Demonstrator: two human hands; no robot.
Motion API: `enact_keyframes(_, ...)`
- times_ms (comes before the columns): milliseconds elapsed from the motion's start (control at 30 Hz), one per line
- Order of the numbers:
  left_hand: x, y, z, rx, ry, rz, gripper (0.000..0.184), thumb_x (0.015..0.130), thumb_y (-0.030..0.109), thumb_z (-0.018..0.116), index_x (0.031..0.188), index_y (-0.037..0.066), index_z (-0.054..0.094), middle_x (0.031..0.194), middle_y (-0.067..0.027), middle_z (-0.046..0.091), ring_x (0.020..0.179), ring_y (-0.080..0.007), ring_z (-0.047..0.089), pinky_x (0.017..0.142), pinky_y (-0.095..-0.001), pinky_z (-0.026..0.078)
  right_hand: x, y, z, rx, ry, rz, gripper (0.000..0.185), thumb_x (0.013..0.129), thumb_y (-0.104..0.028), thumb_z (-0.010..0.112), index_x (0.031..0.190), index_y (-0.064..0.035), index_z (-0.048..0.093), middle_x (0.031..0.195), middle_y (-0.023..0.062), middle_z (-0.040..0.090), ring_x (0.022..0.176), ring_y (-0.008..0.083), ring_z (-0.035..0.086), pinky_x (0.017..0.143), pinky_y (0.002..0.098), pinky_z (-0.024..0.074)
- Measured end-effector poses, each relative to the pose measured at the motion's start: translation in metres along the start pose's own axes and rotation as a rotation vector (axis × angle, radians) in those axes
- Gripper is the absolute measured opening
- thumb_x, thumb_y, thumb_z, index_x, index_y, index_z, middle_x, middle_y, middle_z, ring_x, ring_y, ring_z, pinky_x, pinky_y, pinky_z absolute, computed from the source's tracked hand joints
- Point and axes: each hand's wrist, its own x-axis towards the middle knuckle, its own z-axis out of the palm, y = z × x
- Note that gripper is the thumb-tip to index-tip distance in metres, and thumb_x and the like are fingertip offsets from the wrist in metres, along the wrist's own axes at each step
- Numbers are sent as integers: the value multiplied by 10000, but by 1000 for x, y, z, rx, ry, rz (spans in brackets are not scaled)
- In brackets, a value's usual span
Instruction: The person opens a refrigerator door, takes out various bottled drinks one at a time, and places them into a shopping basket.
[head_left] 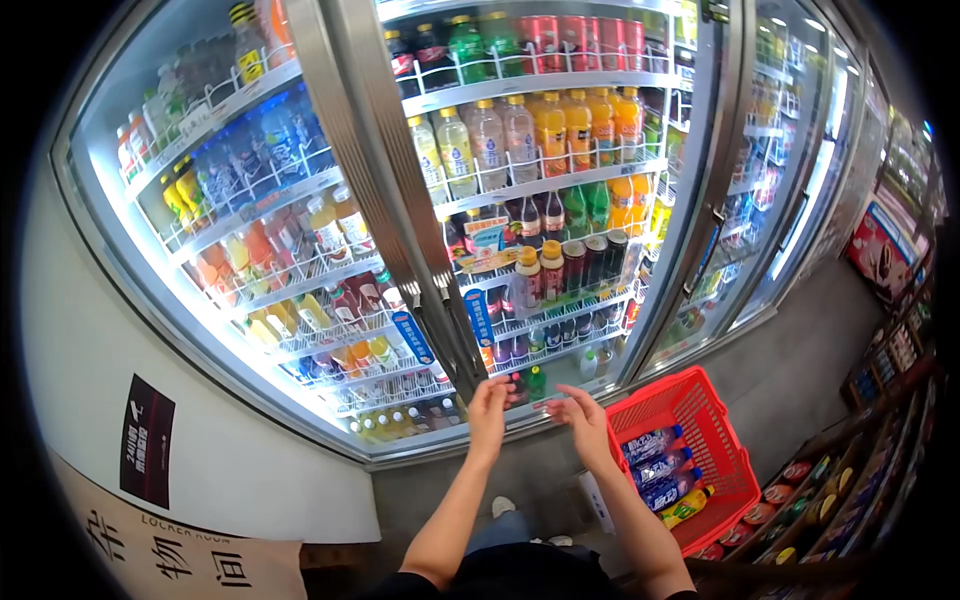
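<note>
Both of my hands are raised in front of the glass-door drinks fridge (345, 150), low down near its door handles, with a gap between them. My left hand (489, 412) is beside the lower end of the door frame, fingers loosely bent, with nothing visible in it. My right hand (583, 422) has its fingers apart and pointing left, also holding nothing I can see. Right of my right forearm is a red plastic basket (740, 478). In it lie several blue-labelled bottles (662, 467) and a yellow-labelled bottle (687, 507).
Fridge shelves hold rows of bottles and cans, including orange drink bottles (578, 130) and red cans (573, 45). More glass fridges (770, 170) run along the right. A shelf of packaged goods (815, 490) stands at lower right. A white wall (90, 350) is on the left.
</note>
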Motion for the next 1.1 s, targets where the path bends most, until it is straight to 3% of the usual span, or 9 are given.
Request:
enact_keyframes(233, 51, 38, -77, 11, 248, 114, 286, 989, 201, 557, 1242, 69, 542, 1023, -38, 617, 877, -99, 582, 755, -239, 461, 66, -13, 84, 88, -150, -45, 329, 1018, -175, 464, 1272, 13, 553, 1038, 146, 682, 928, 195, 665, 825, 301, 529)
enact_keyframes(367, 92, 57, -105, 168, 408, 119, 393, 964, 332, 612, 1219, 40, 554, 1016, -33, 602, 919, -118, 547, 833, -269, 436, 95, -10, 127, 90, -196, -1, 328, 1018, -183, 462, 1264, 10, 558, 1038, 144, 680, 914, 190, 661, 788, 298, 536)
enact_keyframes(467, 134, 62, -114, 245, 291, 86, 493, 951, 474, 582, 1013, -8, 667, 975, -130, 687, 985, -201, 624, 890, -310, 448, 117, -6, 145, 75, -214, -11, 319, 1021, -187, 457, 1260, -2, 562, 1028, 139, 674, 898, 193, 660, 749, 314, 551)
enact_keyframes(633, 184, 56, -104, 63, 131, -68, 569, 949, 523, 539, 797, -12, 658, 769, -100, 671, 768, -170, 630, 753, -277, 455, 139, -1, 155, 33, -169, -15, 313, 1027, -186, 445, 1263, -20, 566, 1032, 129, 677, 916, 187, 656, 760, 308, 548)
enact_keyframes(700, 189, 50, -104, -6, 81, -110, 571, 946, 515, 544, 734, -4, 649, 709, -86, 657, 708, -155, 614, 702, -271, 446, 139, 4, 155, 10, -143, 16, 304, 1018, -196, 465, 1264, -60, 579, 1044, 87, 700, 907, 118, 655, 737, 217, 492)
enact_keyframes(767, 193, 48, -110, 36, -51, -146, 555, 941, 512, 551, 659, 41, 630, 646, -50, 619, 643, -142, 590, 658, -262, 428, 140, 11, 156, 8, -128, 21, 301, 1017, -195, 464, 1261, -62, 582, 1043, 82, 701, 903, 112, 654, 727, 211, 486)
enact_keyframes(800, 192, 51, -109, 38, -25, -117, 541, 940, 467, 570, 573, 68, 570, 559, -16, 548, 549, -117, 520, 566, -268, 382, 141, 14, 157, 3, -117, 20, 298, 1017, -193, 464, 1257, -65, 585, 1043, 76, 702, 899, 106, 653, 717, 205, 479)
enact_keyframes(933, 193, 45, -102, 48, 120, -99, 494, 928, 350, 618, 526, 123, 441, 501, 42, 400, 443, -75, 371, 443, -284, 260, 139, 15, 161, -3, -97, 6, 295, 1018, -183, 460, 1246, -47, 587, 1038, 85, 700, 876, 110, 649, 735, 222, 489)
enact_keyframes(1100, 195, 34, -110, 114, 119, -115, 411, 888, 328, 655, 572, 116, 501, 515, 51, 423, 455, -62, 364, 451, -279, 244, 127, 22, 152, -43, -106, -9, 313, 1022, -193, 463, 1259, -22, 577, 1033, 102, 693, 930, 156, 654, 811, 296, 522)
